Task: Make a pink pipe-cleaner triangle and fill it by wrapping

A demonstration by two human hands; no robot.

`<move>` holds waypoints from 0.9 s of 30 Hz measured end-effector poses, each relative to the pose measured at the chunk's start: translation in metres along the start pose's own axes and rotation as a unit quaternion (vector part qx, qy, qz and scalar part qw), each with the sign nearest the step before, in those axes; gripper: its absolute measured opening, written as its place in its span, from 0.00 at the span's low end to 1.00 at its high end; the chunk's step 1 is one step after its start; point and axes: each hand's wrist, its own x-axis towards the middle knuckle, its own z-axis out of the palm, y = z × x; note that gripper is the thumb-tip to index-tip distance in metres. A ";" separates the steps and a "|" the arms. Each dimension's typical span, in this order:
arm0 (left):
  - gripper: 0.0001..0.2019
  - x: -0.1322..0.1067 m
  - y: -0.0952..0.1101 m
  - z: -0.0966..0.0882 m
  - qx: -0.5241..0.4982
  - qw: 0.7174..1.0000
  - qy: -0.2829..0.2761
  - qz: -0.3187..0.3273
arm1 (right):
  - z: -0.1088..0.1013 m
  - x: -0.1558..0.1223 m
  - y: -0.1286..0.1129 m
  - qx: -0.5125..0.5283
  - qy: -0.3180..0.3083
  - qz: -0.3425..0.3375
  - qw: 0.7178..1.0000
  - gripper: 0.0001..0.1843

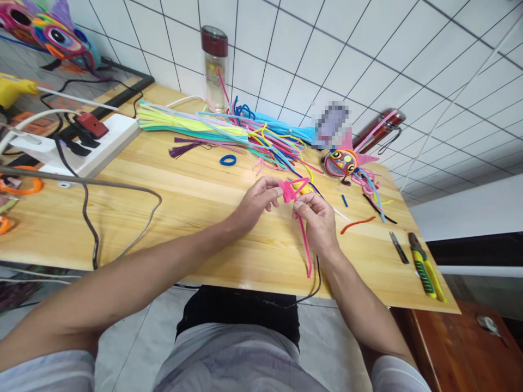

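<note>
Between my hands, above the wooden table, is a bright pink pipe cleaner [289,192], partly bent into a flat, tightly packed patch. A loop sticks out from the patch to the right, and a long loose end hangs down toward the table's front edge. My left hand [262,197] pinches the patch's left side between thumb and fingers. With thumb and forefinger, my right hand [314,212] grips the strand just below the patch. Something yellow lies behind the pink piece, mostly covered by it and my hands.
Bundled pipe cleaners [192,124] lie along the wall beside a glass bottle [215,71]. A colourful face figure [341,162] sits at the back right. Pliers [425,267] and small snips [398,247] rest at right. A power strip [110,144] and cables occupy the left.
</note>
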 end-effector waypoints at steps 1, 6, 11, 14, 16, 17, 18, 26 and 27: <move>0.19 -0.001 0.000 -0.002 0.056 0.997 0.028 0.052 | 0.000 0.001 0.000 0.009 0.004 0.006 1.000 0.10; 0.24 -0.001 -0.007 -0.010 0.332 0.879 0.058 0.337 | 0.001 0.000 0.000 0.046 -0.005 0.041 0.998 0.11; 0.15 0.001 -0.017 -0.011 0.463 0.766 0.082 0.439 | 0.008 -0.006 -0.006 0.095 -0.038 0.075 0.992 0.12; 0.09 0.001 -0.018 -0.010 0.483 0.726 0.090 0.482 | 0.012 -0.009 -0.009 0.116 -0.056 0.080 0.988 0.13; 0.06 0.000 -0.016 -0.011 0.483 0.717 0.090 0.495 | 0.013 -0.011 -0.009 0.127 -0.061 0.084 0.987 0.14; 0.05 0.000 -0.015 -0.011 0.482 0.716 0.089 0.498 | 0.014 -0.011 -0.009 0.131 -0.061 0.087 0.986 0.14; 0.05 0.000 -0.014 -0.011 0.480 0.715 0.088 0.501 | 0.013 -0.012 -0.009 0.133 -0.061 0.090 0.985 0.15; 0.03 0.002 -0.011 -0.012 0.473 0.699 0.094 0.528 | 0.012 -0.014 -0.008 0.131 -0.065 0.098 0.984 0.16; 0.03 0.002 -0.011 -0.012 0.471 0.698 0.094 0.532 | 0.012 -0.014 -0.008 0.131 -0.066 0.097 0.984 0.16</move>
